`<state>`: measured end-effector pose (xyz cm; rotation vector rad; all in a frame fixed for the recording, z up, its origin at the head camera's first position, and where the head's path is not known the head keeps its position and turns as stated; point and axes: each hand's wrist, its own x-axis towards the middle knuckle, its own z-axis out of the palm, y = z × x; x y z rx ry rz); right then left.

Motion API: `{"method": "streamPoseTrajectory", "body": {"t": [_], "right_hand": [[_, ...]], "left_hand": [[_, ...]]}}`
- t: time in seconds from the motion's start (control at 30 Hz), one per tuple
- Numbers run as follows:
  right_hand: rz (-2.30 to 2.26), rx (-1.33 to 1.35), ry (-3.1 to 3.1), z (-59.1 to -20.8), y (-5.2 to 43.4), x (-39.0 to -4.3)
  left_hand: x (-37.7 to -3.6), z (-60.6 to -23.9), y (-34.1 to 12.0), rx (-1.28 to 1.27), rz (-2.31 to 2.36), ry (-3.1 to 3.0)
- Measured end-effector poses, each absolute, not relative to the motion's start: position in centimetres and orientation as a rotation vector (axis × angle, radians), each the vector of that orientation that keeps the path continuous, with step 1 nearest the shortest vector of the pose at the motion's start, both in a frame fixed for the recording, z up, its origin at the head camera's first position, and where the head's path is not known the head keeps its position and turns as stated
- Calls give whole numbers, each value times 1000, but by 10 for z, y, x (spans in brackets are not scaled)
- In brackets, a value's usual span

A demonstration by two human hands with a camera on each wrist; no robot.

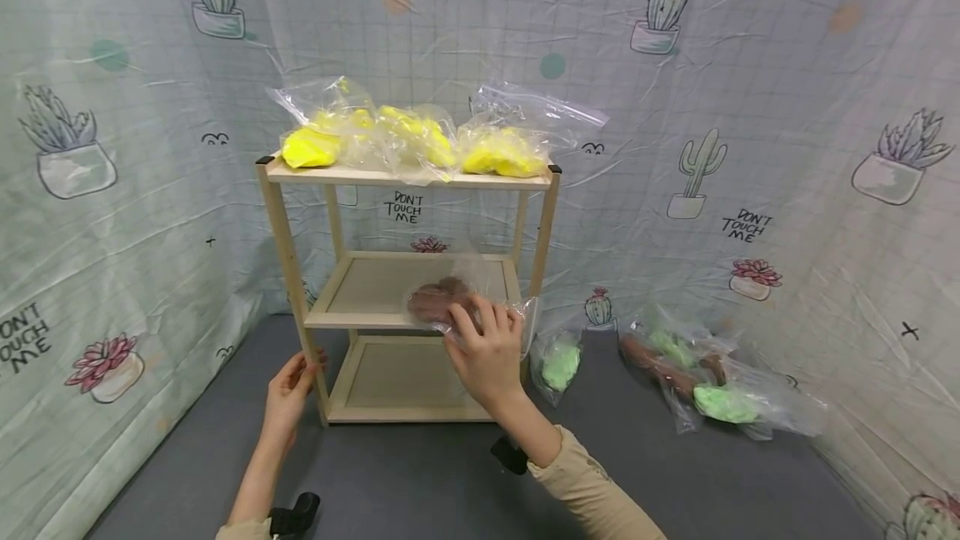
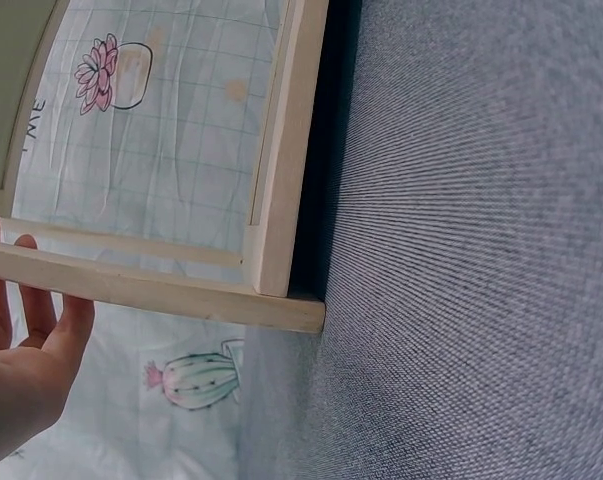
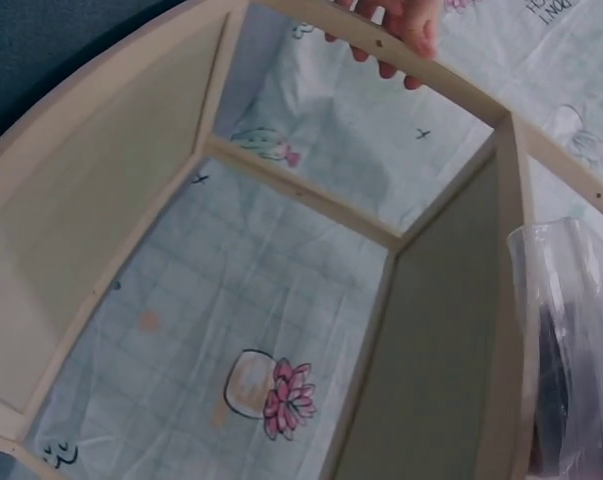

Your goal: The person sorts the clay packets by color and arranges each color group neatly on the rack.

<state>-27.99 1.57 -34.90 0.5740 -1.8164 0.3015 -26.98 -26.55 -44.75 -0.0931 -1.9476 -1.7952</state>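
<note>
A light wooden rack [image 1: 375, 416] with three levels stands on the grey surface. My left hand [image 1: 287, 394] holds its front left post [image 1: 283, 257] low down; in the left wrist view the fingers [image 2: 73, 325] curl round the wood. With my right hand [image 1: 487, 352] I grip a clear plastic bag [image 1: 438, 302] of brown, lumpy contents at the front right of the middle shelf [image 1: 367, 286]. Part of that bag is behind my fingers. In the right wrist view the clear bag [image 3: 579, 350] shows beside the middle shelf's edge, but the right hand is out of sight there.
Several clear bags with bright yellow contents [image 1: 311, 148] lie along the top shelf [image 1: 360, 177]. A bag with a green lump [image 1: 561, 367] sits right of the rack. Farther right lies a heap of bags with brown and green contents [image 1: 723, 404]. Patterned cloth [image 1: 630, 190] hangs behind.
</note>
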Motion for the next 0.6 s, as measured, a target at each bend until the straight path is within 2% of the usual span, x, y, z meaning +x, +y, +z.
{"method": "streamPoseTrajectory", "body": {"t": [0.37,0.6], "right_hand": [[183,578,-1856,-359,8,-282],[214,834,-2046,-348,24,-273]], "left_hand": [[-270,-448,-265,-91,-1788,-1963],[-270,-447,-265,-115,-1786,-1947]]}}
